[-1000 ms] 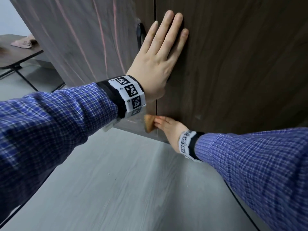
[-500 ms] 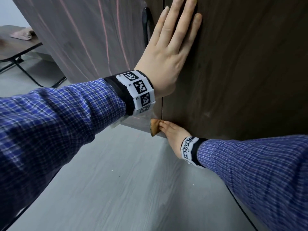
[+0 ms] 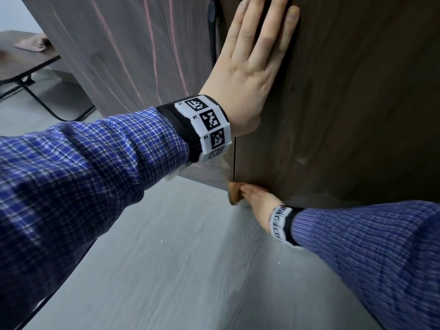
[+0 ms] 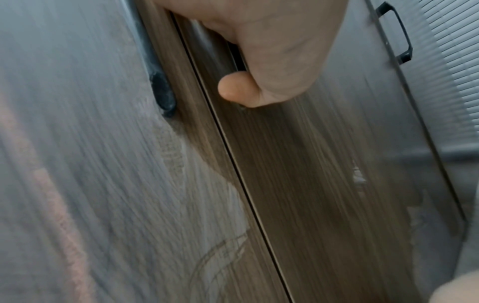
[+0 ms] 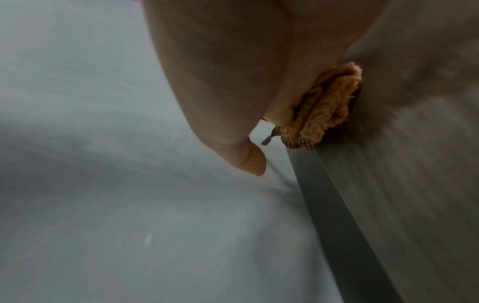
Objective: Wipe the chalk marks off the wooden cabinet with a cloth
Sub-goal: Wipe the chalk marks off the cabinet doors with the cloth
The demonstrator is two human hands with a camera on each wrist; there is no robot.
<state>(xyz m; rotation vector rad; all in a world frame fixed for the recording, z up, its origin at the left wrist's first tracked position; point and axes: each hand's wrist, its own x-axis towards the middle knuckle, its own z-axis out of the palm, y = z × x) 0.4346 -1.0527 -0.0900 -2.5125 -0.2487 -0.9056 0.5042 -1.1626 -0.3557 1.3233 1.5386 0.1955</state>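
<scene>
Straight, close-set fingers [image 3: 264,41] of the left hand [image 3: 247,72] lie flat against the dark wooden cabinet [image 3: 357,96], just right of the seam between its two doors and beside a black handle [image 3: 212,32]. Lower down, the right hand [image 3: 258,201] presses a folded orange cloth [image 3: 234,193] against the bottom corner of the right door, at the seam just above the grey floor [image 3: 178,270]; the wrist view shows the cloth [image 5: 329,106] bunched between fingers and wood, thumb [image 5: 249,160] held apart. Pink chalk marks [image 3: 152,44] streak the left door. Both arms wear blue checked sleeves [image 3: 95,167] and coded wristbands [image 3: 209,122]. A low table [image 3: 26,63] stands at far left.
</scene>
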